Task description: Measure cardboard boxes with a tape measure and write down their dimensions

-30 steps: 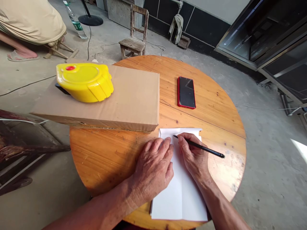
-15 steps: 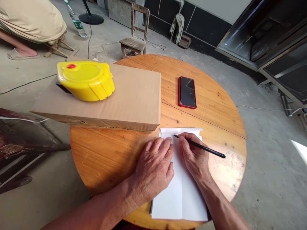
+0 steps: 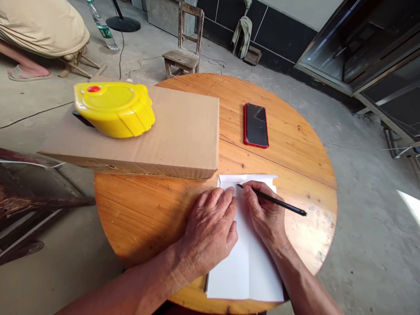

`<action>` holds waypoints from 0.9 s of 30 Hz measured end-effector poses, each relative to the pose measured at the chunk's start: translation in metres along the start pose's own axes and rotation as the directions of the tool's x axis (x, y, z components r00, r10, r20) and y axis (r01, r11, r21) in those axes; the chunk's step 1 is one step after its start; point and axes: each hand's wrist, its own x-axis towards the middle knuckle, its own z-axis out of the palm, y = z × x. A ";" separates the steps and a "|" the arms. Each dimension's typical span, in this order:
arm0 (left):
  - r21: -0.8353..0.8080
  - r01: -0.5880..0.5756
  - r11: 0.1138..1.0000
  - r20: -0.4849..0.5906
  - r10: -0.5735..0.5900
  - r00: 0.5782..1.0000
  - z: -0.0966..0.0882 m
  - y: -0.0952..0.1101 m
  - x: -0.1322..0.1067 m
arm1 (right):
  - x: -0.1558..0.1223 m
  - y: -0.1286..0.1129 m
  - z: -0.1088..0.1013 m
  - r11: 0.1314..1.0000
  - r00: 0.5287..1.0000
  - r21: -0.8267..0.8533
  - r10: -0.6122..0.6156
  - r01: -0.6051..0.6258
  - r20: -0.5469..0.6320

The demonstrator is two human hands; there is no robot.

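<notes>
A white sheet of paper (image 3: 244, 275) with a crease down its middle lies on the round wooden table (image 3: 141, 214), its far edge folded up. My right hand (image 3: 267, 214) grips a slim black pen (image 3: 282, 203), the tip touching the paper near the fold. Flat on the paper's left side rests my left hand (image 3: 213, 223), fingers stretched forward and holding nothing. Beyond it a cardboard box (image 3: 183, 131) carries a big yellow tape measure (image 3: 114, 107) with a red button.
A phone (image 3: 256, 125) in a red case lies on the table's far right. Past the table stand a small wooden chair (image 3: 183, 57) and a water bottle (image 3: 103, 28). At the upper left a person's leg (image 3: 22, 59) shows. A dark wooden chair (image 3: 42, 203) is at the left.
The view has shifted very slightly. My right hand and the pen have moved only a hair; my left hand stays on the paper.
</notes>
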 end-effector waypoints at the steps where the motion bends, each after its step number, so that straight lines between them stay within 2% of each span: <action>1: -0.001 0.000 1.000 0.000 0.000 1.000 0.000 0.000 0.000 | 0.000 0.000 0.000 1.000 1.000 -0.007 0.002 -0.002 -0.001; 22: -0.007 -0.013 1.000 -0.017 0.013 1.000 0.000 0.000 0.000 | -0.001 -0.004 -0.001 0.999 0.999 0.010 0.032 -0.032 0.000; 27: -0.006 -0.009 1.000 -0.013 0.009 1.000 0.001 0.000 -0.001 | 0.000 -0.005 -0.001 0.996 0.998 0.077 0.040 -0.036 -0.051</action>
